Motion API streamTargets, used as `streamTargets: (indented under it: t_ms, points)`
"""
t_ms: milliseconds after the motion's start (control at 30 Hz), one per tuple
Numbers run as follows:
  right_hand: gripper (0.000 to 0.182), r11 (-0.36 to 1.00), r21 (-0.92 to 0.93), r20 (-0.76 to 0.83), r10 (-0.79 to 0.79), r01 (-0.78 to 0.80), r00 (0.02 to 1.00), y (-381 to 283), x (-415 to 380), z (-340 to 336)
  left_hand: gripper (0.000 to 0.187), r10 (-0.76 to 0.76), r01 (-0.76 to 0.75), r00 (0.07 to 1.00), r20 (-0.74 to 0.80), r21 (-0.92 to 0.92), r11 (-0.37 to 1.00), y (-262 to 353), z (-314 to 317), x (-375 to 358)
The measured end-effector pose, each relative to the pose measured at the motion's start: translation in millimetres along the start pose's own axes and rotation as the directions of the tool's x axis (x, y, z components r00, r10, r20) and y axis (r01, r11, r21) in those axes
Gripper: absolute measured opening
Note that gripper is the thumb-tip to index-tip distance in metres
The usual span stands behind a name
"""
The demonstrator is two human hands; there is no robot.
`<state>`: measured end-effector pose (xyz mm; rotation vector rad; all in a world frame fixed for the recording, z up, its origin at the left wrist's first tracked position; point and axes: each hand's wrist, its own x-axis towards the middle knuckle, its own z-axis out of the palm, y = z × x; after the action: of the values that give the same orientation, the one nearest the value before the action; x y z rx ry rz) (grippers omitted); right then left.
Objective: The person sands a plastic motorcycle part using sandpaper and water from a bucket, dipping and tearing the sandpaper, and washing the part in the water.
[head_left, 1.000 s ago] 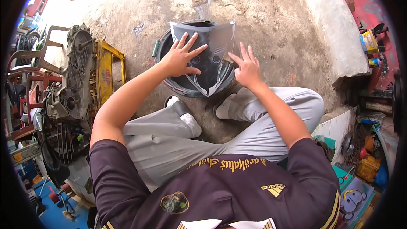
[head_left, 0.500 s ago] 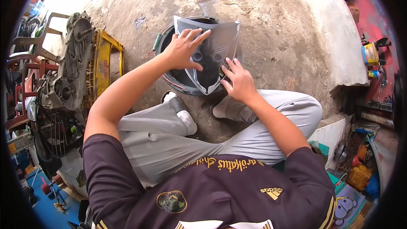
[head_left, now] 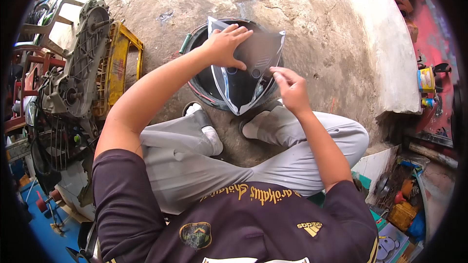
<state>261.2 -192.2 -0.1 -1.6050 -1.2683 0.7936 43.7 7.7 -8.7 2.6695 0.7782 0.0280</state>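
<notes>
A dark grey, pointed plastic panel with shiny edges and two round holes lies over a round black tub. It looks like a motorcycle body panel, its narrow tip towards me. My left hand rests on the panel's upper left part, palm down, fingers stretched and thumb apart. At the panel's right edge is my right hand, its thumb and forefinger pinched together. Whether those fingertips hold the edge or something small is hidden.
A green handle grip sticks out at the tub's left. Farther left stand a metal engine casing and a yellow crate. A whitish ledge and a yellow can are on the right. My feet flank the tub's near side.
My right hand has drawn back slightly to the right, its spread fingers now pinched. My left hand still lies spread on the panel. The whole view has shifted a little.
</notes>
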Motion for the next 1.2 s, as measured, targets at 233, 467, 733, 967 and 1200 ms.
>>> streamTargets:
  t_ms: [233, 467, 733, 967, 1200]
  points:
    - [0.023, 0.952, -0.286, -0.307, -0.197, 0.107, 0.931, -0.1, 53.2, 29.4, 0.114, 0.06, -0.059, 0.996, -0.059, 0.013, 0.998, -0.8, 10.9, -13.6]
    - [0.046, 0.659, -0.682, 0.149, -0.299, 0.317, 0.942, 15.0, 14.0, 78.1, 0.124, 0.084, -0.086, 0.988, -0.131, -0.013, 0.996, -15.8, 24.1, -19.0]
    - [0.062, 0.632, -0.645, 0.419, -0.176, 0.429, 0.891, 29.2, 7.3, 51.7, 0.136, 0.091, -0.094, 0.993, -0.069, -0.052, 0.994, -19.7, 9.0, -25.0]
    - [0.058, 0.636, -0.615, 0.403, -0.254, 0.466, 0.879, 40.0, 16.8, 47.0, 0.142, 0.103, -0.105, 0.994, -0.03, -0.073, 0.992, -20.9, 7.5, -27.1]
    - [0.051, 0.69, -0.686, 0.15, -0.175, 0.23, 0.973, 50.0, 35.6, 40.2, 0.155, 0.107, -0.108, 0.99, 0.087, 0.003, 0.994, -17.9, -0.9, -26.6]
